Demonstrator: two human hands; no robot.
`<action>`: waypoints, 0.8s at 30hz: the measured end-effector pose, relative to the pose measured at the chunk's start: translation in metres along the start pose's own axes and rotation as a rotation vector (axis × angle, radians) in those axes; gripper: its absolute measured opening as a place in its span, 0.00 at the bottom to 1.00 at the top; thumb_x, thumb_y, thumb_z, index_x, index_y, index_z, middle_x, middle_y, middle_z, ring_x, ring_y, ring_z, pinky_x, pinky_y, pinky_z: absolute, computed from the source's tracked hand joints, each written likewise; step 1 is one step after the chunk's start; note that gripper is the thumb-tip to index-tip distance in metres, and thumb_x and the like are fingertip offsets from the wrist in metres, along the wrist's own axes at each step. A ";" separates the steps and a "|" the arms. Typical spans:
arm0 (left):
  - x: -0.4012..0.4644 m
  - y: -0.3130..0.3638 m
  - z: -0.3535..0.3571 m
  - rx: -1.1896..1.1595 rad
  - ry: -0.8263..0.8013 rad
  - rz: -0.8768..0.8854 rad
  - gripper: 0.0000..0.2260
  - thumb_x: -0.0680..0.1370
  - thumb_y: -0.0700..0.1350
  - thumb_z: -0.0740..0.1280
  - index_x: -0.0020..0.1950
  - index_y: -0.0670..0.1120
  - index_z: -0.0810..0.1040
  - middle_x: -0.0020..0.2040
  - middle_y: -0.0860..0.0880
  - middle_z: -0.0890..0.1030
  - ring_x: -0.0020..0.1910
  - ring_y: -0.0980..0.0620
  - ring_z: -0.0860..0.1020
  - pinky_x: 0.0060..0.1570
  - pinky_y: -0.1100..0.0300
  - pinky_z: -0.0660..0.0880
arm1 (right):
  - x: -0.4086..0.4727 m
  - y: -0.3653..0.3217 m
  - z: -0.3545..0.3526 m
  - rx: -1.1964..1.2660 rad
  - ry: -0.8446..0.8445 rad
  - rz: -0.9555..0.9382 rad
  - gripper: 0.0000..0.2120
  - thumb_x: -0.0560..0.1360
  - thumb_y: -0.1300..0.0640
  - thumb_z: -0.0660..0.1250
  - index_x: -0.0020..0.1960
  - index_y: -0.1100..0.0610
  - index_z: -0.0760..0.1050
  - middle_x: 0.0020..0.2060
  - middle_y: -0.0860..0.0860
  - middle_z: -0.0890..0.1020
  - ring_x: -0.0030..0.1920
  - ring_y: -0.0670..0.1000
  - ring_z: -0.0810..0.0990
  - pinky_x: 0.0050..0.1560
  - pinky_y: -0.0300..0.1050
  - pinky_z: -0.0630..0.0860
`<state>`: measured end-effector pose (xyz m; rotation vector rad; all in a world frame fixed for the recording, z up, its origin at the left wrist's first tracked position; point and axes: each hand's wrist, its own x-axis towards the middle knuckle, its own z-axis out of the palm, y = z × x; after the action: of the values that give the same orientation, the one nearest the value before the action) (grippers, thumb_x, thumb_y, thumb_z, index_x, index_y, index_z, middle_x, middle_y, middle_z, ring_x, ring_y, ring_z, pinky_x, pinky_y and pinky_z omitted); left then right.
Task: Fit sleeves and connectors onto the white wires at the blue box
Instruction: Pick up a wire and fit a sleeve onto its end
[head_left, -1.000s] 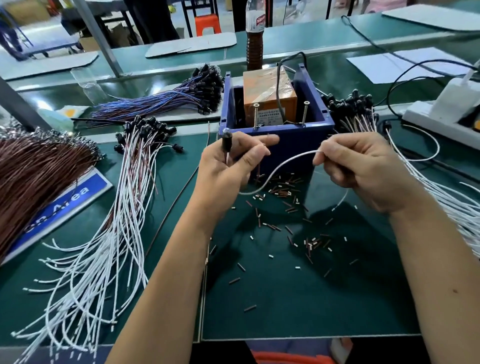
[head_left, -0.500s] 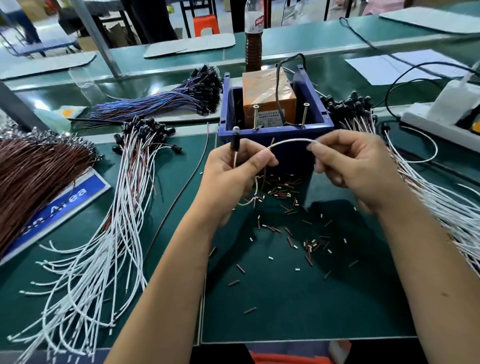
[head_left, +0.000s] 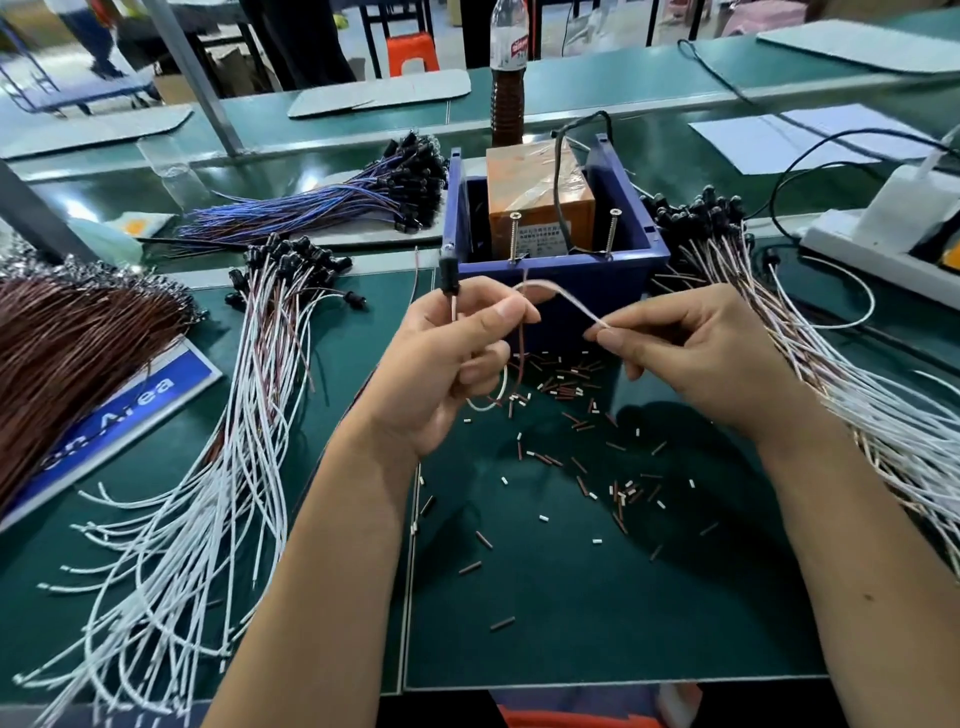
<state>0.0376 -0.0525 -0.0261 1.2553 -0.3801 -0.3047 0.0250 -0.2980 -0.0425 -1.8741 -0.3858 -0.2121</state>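
- Since the earlier frame the white wire (head_left: 566, 299) has been drawn tighter, its arch now low between the hands.
- The green worktop (head_left: 597, 623) carries bundles of white wires (head_left: 171, 519) outside the left hand and more outside the right.
- The blue box (head_left: 556, 275) stands just beyond both hands.
- The left hand (head_left: 447, 364) grips the wire below its black connector (head_left: 448, 273).
- The right hand (head_left: 696, 358) pinches the wire's free end.
- Small cut sleeves (head_left: 571, 384) lie scattered beneath the hands.

Blue box (head_left: 556, 291), white wires (head_left: 171, 545), green mat (head_left: 597, 613), brown sleeves (head_left: 566, 387).
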 end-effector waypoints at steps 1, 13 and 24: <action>0.002 -0.003 0.003 0.088 0.032 0.012 0.07 0.78 0.42 0.69 0.41 0.48 0.83 0.58 0.33 0.82 0.24 0.59 0.62 0.24 0.68 0.59 | 0.000 -0.001 0.002 -0.023 -0.002 -0.006 0.03 0.75 0.60 0.77 0.48 0.54 0.88 0.31 0.51 0.85 0.31 0.44 0.79 0.37 0.34 0.75; 0.006 -0.026 0.035 0.212 0.076 0.196 0.03 0.78 0.34 0.69 0.47 0.37 0.82 0.54 0.38 0.81 0.35 0.63 0.79 0.37 0.74 0.72 | -0.001 -0.005 0.021 -0.158 -0.051 -0.110 0.06 0.78 0.55 0.75 0.46 0.45 0.85 0.34 0.45 0.86 0.34 0.46 0.83 0.35 0.46 0.78; 0.008 -0.029 0.031 0.034 0.299 0.258 0.04 0.81 0.35 0.67 0.50 0.38 0.83 0.48 0.47 0.86 0.26 0.61 0.70 0.27 0.70 0.66 | 0.002 0.001 0.005 0.229 0.033 0.155 0.03 0.76 0.58 0.76 0.46 0.57 0.87 0.34 0.56 0.86 0.28 0.48 0.75 0.27 0.36 0.69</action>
<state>0.0310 -0.0910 -0.0444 1.2470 -0.2860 0.1094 0.0275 -0.2934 -0.0442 -1.6634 -0.2297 -0.0897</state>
